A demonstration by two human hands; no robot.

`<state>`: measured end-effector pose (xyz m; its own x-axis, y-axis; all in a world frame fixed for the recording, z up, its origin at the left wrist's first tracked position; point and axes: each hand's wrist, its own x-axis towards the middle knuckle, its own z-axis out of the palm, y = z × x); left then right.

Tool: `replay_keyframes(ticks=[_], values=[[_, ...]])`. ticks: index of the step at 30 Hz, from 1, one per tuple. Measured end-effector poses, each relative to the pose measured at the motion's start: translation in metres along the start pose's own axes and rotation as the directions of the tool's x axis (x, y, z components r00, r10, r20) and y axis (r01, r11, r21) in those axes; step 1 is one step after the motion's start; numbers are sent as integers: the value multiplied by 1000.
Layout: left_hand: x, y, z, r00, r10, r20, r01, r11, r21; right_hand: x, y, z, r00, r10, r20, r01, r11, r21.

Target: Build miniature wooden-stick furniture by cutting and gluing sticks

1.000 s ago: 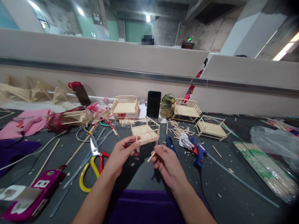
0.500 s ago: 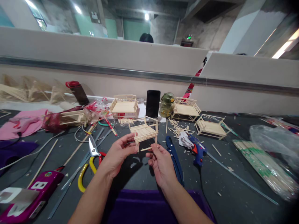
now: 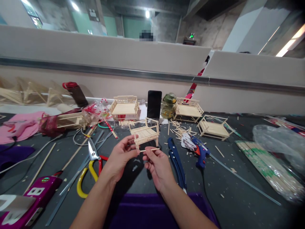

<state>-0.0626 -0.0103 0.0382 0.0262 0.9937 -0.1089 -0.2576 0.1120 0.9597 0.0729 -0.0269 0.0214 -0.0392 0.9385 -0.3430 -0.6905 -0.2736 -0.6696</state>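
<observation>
My left hand [image 3: 124,156] grips a small wooden model bench [image 3: 145,133] by its near left leg, holding it up above the dark table. Between the thumb and fingers of my right hand [image 3: 158,165] is a short wooden stick [image 3: 153,149], held level just under the bench's front edge. Whether the stick touches the legs I cannot tell. Left of my hands lie scissors [image 3: 94,152] with yellow and red handles. To the right is a dark blue cutter-like tool [image 3: 176,162], and beyond it a blue glue gun [image 3: 201,152].
Similar models [image 3: 125,106] stand at the back, beside a phone [image 3: 154,105] and a green-lidded bottle [image 3: 168,105]. Loose stick pieces [image 3: 182,129] lie behind the glue gun. A purple tray [image 3: 157,203] sits in front of me; a magenta power strip [image 3: 40,194] is at left.
My right hand has shifted left along the stick, which now sticks out on both sides of the fingertips and lies closer under the bench. My left hand keeps its hold.
</observation>
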Motion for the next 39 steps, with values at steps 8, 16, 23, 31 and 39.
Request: replay_keyframes(ticks=[8,16,23,31,39], values=[[-5,8,5,998,-51,-29,50,998,-35,12,5,-6,999,32,3,-31,992,-123],[-5,7,4,999,-52,-10,52,998,-47,16,4,-8,999,28,22,-24,989,-145],[-5,8,3,999,-54,-7,53,998,-41,15,1,-8,999,34,40,-26,986,-167],[-6,9,4,998,-63,-9,63,997,-41,16,0,-7,998,37,41,-29,984,-178],[-7,10,4,997,-70,-18,69,996,-49,15,-1,-6,998,36,50,-27,985,-170]])
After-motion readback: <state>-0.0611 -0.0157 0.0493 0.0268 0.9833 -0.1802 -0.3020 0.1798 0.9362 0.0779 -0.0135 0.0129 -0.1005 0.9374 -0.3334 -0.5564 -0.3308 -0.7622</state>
